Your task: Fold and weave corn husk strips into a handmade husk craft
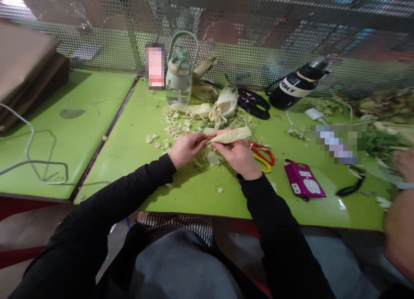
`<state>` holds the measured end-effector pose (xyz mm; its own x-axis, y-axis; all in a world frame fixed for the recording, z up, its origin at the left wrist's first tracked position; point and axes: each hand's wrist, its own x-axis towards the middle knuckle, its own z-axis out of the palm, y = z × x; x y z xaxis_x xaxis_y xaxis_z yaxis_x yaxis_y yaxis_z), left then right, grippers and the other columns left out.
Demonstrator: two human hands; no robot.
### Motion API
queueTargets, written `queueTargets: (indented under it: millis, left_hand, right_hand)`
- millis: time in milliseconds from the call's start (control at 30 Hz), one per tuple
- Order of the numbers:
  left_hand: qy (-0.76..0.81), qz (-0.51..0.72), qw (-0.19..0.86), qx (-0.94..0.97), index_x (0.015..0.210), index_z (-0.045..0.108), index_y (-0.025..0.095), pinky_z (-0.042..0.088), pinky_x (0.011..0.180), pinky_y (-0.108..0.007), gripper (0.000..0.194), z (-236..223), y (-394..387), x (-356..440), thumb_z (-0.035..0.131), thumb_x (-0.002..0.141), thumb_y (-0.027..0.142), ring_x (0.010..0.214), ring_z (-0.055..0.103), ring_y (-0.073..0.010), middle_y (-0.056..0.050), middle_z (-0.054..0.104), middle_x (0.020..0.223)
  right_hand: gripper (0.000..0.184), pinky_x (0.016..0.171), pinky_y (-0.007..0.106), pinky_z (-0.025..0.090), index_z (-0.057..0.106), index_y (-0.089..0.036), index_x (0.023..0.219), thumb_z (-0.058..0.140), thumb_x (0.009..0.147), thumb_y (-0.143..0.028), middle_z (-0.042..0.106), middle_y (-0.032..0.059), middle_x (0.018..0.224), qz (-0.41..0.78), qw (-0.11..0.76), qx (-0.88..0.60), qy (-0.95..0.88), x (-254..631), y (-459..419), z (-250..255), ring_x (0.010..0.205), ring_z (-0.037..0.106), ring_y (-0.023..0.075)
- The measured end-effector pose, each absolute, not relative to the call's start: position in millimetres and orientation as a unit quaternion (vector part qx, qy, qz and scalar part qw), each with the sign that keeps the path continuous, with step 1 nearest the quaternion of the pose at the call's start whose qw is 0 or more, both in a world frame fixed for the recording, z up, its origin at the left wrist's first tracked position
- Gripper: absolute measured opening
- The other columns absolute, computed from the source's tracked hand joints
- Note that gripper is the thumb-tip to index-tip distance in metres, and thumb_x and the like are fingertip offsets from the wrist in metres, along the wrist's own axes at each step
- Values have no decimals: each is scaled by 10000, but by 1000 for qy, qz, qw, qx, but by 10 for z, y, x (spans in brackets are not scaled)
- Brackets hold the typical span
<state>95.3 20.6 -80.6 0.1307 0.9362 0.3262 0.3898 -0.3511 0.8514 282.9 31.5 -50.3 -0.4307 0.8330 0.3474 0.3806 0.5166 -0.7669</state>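
Observation:
A pale strip of corn husk (232, 135) lies across the fingers of my right hand (243, 159), which is closed on it. The strip's narrow end points left. My left hand (187, 149) meets it there in a pinch, fingertips against the husk. Beyond my hands, small curled husk pieces (181, 127) are scattered on the green table (110, 161). A larger pale husk bundle (227, 101) rests behind them, beside a flat husk (194, 110). By my right wrist lie scissors (265, 154) with red and yellow handles, their blades hidden.
A green water bottle (180, 77) and a blurred phone (155, 67) stand at the back. On the right are a black bottle (293, 86), a purple power strip (304, 180) and a blurred object (338, 144). Another person's hand (405, 164) shows at the right edge. Brown cardboard (29, 66) is at left.

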Motion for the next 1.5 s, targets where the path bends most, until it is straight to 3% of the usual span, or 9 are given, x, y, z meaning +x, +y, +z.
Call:
queueTargets:
  millis: [200, 633, 867, 1000, 1133, 1233, 1300, 1433, 1500]
  left_hand:
    - [437, 396, 231, 774, 897, 689, 139, 406, 612, -229, 171, -848, 157, 980, 589, 895, 277, 612, 563, -116, -37, 681, 741]
    - [473, 437, 315, 697, 786, 612, 156, 326, 554, -206, 213, -836, 164, 1017, 562, 940, 295, 534, 410, -76, 49, 504, 586]
    - [452, 485, 367, 652, 786, 523, 186, 393, 609, -225, 258, -913, 183, 1028, 516, 960, 376, 612, 496, -104, 14, 561, 663]
    - [421, 471, 370, 682, 812, 534, 181, 402, 624, -223, 222, -903, 151, 1026, 537, 957, 350, 631, 497, -99, 17, 565, 690]
    - [388, 489, 439, 646, 906, 564, 171, 475, 670, -223, 131, -898, 153, 1063, 589, 938, 295, 689, 570, -105, 0, 612, 773]
    - [369, 525, 514, 569, 1008, 546, 174, 530, 688, -229, 106, -908, 181, 1100, 591, 924, 221, 744, 638, -114, -20, 653, 882]
    - [387, 527, 541, 529, 990, 514, 182, 531, 644, -220, 118, -925, 196, 1112, 602, 912, 182, 693, 641, -108, -4, 653, 838]
    - [448, 465, 562, 517, 905, 469, 198, 475, 545, -201, 176, -974, 198, 1115, 645, 906, 194, 532, 598, -96, 53, 603, 633]
    - [464, 445, 569, 513, 895, 463, 201, 477, 549, -202, 193, -982, 192, 1118, 654, 901, 182, 525, 606, -94, 52, 628, 635]
  right_hand:
    - [277, 715, 371, 537, 658, -191, 828, 727, 836, -460, 717, 62, 816, 250, 387, -466, -755, 2854, 382, -670, 732, 659, 207]
    - [331, 635, 291, 459, 623, -212, 887, 633, 905, -543, 653, 2, 755, 288, 398, -441, -751, 2813, 358, -562, 646, 575, 142]
    - [493, 523, 252, 416, 629, -204, 824, 582, 881, -691, 591, -11, 682, 393, 379, -481, -686, 2793, 355, -564, 565, 533, 113]
    - [541, 420, 219, 278, 593, -194, 717, 666, 788, -725, 467, -50, 601, 513, 369, -493, -599, 2750, 368, -607, 473, 401, 65]
    - [371, 397, 210, 154, 649, -203, 836, 801, 724, -523, 467, -78, 621, 587, 419, -454, -524, 2685, 327, -587, 440, 243, 29]
    - [226, 393, 214, 161, 652, -211, 886, 760, 790, -385, 517, -74, 650, 560, 468, -427, -534, 2655, 271, -554, 434, 237, 28]
    - [182, 388, 212, 177, 621, -218, 881, 718, 839, -365, 560, -62, 693, 548, 479, -399, -558, 2644, 243, -550, 434, 268, 31]
    - [275, 401, 210, 295, 538, -247, 914, 701, 876, -466, 582, -52, 731, 562, 461, -355, -587, 2644, 237, -592, 484, 426, 66]
    - [312, 409, 224, 325, 533, -263, 984, 674, 898, -527, 520, -68, 673, 537, 453, -366, -610, 2664, 252, -612, 474, 416, 81]
